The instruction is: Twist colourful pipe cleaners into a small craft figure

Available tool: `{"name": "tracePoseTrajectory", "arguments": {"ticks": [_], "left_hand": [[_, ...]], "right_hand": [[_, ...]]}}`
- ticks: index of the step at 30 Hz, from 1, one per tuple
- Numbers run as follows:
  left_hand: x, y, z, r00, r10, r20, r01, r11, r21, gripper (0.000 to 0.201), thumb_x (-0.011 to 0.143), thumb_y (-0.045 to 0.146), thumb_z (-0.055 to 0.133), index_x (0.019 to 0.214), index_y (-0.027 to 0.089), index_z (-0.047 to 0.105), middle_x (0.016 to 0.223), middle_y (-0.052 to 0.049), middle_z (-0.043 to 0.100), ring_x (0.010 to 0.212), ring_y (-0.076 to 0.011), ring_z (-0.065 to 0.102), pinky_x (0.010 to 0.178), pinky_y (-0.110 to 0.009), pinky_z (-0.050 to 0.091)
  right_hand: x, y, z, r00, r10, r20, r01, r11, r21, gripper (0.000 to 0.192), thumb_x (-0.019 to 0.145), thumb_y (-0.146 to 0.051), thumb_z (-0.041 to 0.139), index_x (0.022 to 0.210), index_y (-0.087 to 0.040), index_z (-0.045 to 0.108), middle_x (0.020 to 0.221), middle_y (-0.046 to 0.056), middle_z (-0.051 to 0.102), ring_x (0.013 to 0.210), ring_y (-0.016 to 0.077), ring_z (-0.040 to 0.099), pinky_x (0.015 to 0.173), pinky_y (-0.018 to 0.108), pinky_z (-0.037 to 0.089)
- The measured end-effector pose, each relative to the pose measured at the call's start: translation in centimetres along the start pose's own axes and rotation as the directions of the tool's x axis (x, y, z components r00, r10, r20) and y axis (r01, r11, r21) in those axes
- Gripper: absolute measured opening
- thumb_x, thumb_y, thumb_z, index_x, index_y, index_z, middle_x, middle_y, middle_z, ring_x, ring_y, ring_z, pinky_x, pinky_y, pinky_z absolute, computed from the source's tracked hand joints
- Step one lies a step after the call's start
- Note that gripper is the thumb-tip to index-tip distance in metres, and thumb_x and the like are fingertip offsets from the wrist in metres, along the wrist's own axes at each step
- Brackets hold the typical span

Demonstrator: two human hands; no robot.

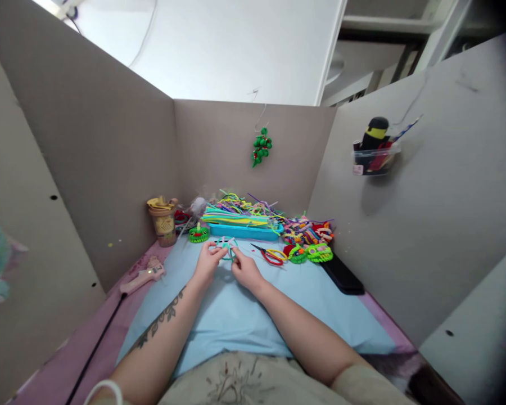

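Roughly, by size:
Booth walls: grey boards point(88, 157) stand on three sides of the blue mat.
Blue mat: a pale blue sheet point(236, 320) covers the middle of the desk, over a pink cover that shows at its left and right edges.
Forearms: both reach from the near edge up across the blue mat; the left one bears a tattoo.
Blue tray: a tray point(244, 230) sits at the far edge of the blue mat, heaped with coloured fuzzy craft wires.
Black slab: a flat dark thing point(341, 275) lies at the right edge of the blue mat.
Glue gun: a pink glue gun point(141, 277) lies left of the blue mat, its black cord running toward the near edge.
Finished pieces: a bright pile point(310, 239) rests at the far right corner of the blue mat.
Cup: a tan cup point(164, 222) stands beyond the far left corner of the blue mat.
Left hand: the left hand point(206, 263) is over the far part of the blue mat, fingertips pressed together on the wire piece.
Right hand: the right hand point(244, 270), just beside the left, also pinches the wire piece.
Scissors: red-handled scissors point(270, 256) lie on the blue mat, right of the hands.
Wire piece: a small teal and white wire piece point(226, 245) is held between both hands just above the blue mat, near the tray.
Ornament: a green and red ornament point(261, 147) hangs on the far wall, high above the blue mat.
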State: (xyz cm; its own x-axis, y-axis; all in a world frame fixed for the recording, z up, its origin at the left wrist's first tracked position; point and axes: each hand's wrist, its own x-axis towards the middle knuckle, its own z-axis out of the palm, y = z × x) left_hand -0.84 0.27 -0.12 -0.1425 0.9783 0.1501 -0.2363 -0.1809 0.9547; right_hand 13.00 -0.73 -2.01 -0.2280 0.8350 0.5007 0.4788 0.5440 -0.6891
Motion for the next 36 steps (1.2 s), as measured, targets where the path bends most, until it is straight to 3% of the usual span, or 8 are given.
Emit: {"name": "tracePoseTrajectory", "arguments": {"ticks": [6,10,14,17,25,36], "left_hand": [[-0.2,-0.1,0.2,0.998,0.056,0.040,-0.057,0.998,0.028,0.051,0.053,0.035,0.075,0.086,0.021,0.039,0.061,0.006,0.059,0.048,-0.0088,0.053,0.050,-0.019,0.035],[0.0,-0.1,0.0,0.998,0.067,-0.021,-0.067,0.998,0.020,0.048,0.055,0.034,0.074,0.085,0.021,0.039,0.062,0.006,0.058,0.047,-0.0074,0.052,0.048,-0.019,0.035],[0.0,-0.3,0.0,0.994,0.106,-0.009,-0.106,0.994,0.029,0.048,0.057,0.032,0.074,0.085,0.021,0.037,0.061,0.006,0.057,0.050,-0.0083,0.055,0.050,-0.018,0.036],[-0.2,-0.5,0.2,0.991,0.129,0.047,-0.131,0.989,0.063,0.048,0.056,0.031,0.074,0.085,0.021,0.037,0.060,0.006,0.058,0.054,-0.0101,0.057,0.053,-0.020,0.039],[-0.5,-0.7,0.6,0.983,0.135,0.125,-0.146,0.986,0.083,0.047,0.057,0.029,0.073,0.085,0.021,0.036,0.059,0.007,0.057,0.050,-0.0080,0.054,0.051,-0.018,0.038],[-1.0,-0.2,0.8,0.985,0.114,0.133,-0.129,0.985,0.113,0.047,0.058,0.028,0.072,0.085,0.021,0.035,0.059,0.007,0.059,0.047,-0.0072,0.052,0.048,-0.017,0.037]], "right_hand": [[0.0,0.0,-0.2,0.999,-0.020,0.043,0.024,0.995,-0.101,0.042,0.073,-0.012,0.045,0.110,-0.026,0.057,0.084,0.003,0.066,0.072,0.0178,0.057,0.064,0.024,0.040],[0.2,-0.4,-0.7,0.994,-0.089,-0.067,0.083,0.993,-0.081,0.030,0.079,-0.020,0.046,0.105,-0.024,0.061,0.094,0.006,0.065,0.085,0.0195,0.056,0.077,0.029,0.041],[0.3,-1.0,-1.6,0.967,-0.143,-0.213,0.127,0.988,-0.084,0.019,0.082,-0.025,0.047,0.087,-0.021,0.065,0.085,0.006,0.063,0.087,0.0190,0.054,0.085,0.032,0.038],[0.4,-1.2,-1.9,0.953,-0.120,-0.280,0.103,0.992,-0.074,0.014,0.080,-0.027,0.052,0.085,-0.021,0.063,0.084,0.005,0.061,0.085,0.0187,0.052,0.082,0.032,0.038],[0.7,-0.9,-1.7,0.948,-0.063,-0.311,0.069,0.998,0.011,0.006,0.075,-0.022,0.056,0.074,-0.019,0.061,0.077,0.003,0.056,0.078,0.0162,0.051,0.072,0.028,0.040],[0.8,-0.6,-1.5,0.953,-0.071,-0.293,0.078,0.997,0.014,0.011,0.074,-0.019,0.054,0.069,-0.020,0.062,0.077,0.003,0.054,0.081,0.0167,0.051,0.071,0.028,0.041]]}}
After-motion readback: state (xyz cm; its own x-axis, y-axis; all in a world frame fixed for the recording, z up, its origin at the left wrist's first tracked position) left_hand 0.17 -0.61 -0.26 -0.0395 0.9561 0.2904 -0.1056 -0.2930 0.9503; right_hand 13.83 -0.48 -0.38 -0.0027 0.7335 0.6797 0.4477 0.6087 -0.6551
